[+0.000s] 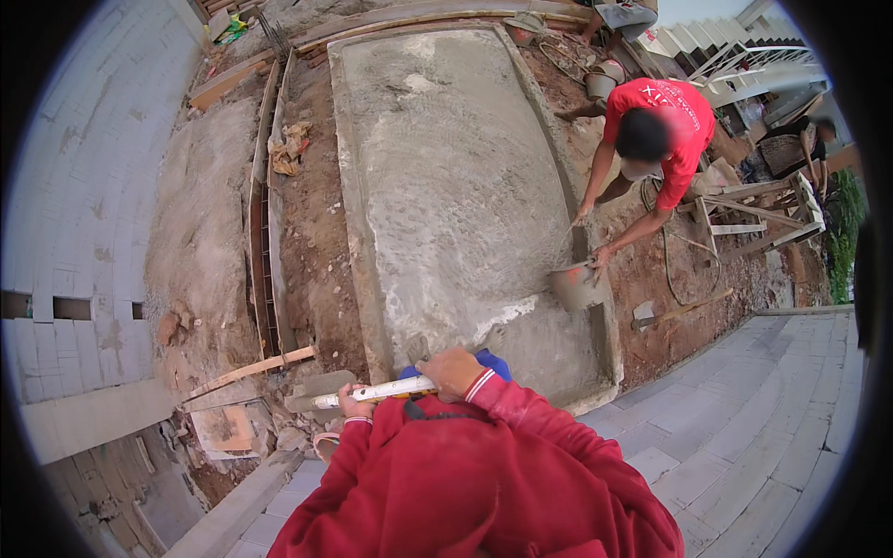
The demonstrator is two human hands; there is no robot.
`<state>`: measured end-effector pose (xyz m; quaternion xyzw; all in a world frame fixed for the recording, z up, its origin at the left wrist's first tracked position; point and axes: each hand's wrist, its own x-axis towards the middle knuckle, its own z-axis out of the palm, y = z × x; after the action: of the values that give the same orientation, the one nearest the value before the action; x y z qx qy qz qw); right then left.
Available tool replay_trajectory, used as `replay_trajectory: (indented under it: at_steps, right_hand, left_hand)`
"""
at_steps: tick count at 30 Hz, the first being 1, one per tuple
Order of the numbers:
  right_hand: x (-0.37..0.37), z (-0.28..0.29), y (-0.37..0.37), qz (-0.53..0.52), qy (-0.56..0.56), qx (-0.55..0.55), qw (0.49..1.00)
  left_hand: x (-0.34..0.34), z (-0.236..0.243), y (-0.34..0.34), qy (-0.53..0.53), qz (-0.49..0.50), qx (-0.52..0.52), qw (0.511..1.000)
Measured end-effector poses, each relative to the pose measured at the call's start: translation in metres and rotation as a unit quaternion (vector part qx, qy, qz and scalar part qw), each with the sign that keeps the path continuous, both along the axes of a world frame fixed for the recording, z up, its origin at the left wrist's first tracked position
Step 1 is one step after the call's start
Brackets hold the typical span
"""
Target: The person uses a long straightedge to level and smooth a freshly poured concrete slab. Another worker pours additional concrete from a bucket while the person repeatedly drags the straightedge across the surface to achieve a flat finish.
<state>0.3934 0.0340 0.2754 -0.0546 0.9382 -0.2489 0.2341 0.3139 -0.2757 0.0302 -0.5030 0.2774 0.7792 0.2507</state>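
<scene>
Both my hands grip a long-handled tool, either a shovel or a hoe, with a white handle [379,391] held across the front of my body. My left hand [355,402] is closed round the handle toward the grey, mortar-crusted blade [321,385]. Farther right, my right hand [453,370] wraps the handle from above. In front of me lies a long, shallow trough [358,232] of wet grey mortar [456,177]. At its right edge a co-worker in a red shirt [665,116] holds a grey bucket [575,286], tilted over the mortar.
Another bucket [605,79] stands behind the co-worker, beside a hose [672,270]. A wooden trestle [758,219] is at right. Left of the trough are boards [265,214], a crumpled bag [290,149] and bare soil. Pale block paving [744,400] lies at near right. More people are farther back.
</scene>
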Motion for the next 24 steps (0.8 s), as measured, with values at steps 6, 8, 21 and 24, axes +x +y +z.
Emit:
replay_trajectory:
  at_steps: [6, 8, 21, 24]
  right_hand:
    - [-0.003, 0.013, -0.018, -0.038, -0.006, 0.018, 0.999]
    - [0.003, 0.001, -0.019, -0.044, 0.017, -0.002, 0.999]
    - [0.034, -0.017, -0.018, -0.140, -0.009, -0.013, 0.990]
    - [0.031, -0.009, -0.024, -0.134, -0.027, -0.009, 0.991]
  left_hand:
    - [-0.009, -0.005, -0.007, 0.020, -0.073, -0.015, 0.997]
    - [-0.014, -0.002, -0.002, 0.028, -0.095, -0.025, 0.995]
    - [-0.043, -0.023, 0.021, 0.066, -0.190, -0.058, 0.978]
    - [-0.053, -0.038, 0.008, 0.078, -0.193, -0.037, 0.977]
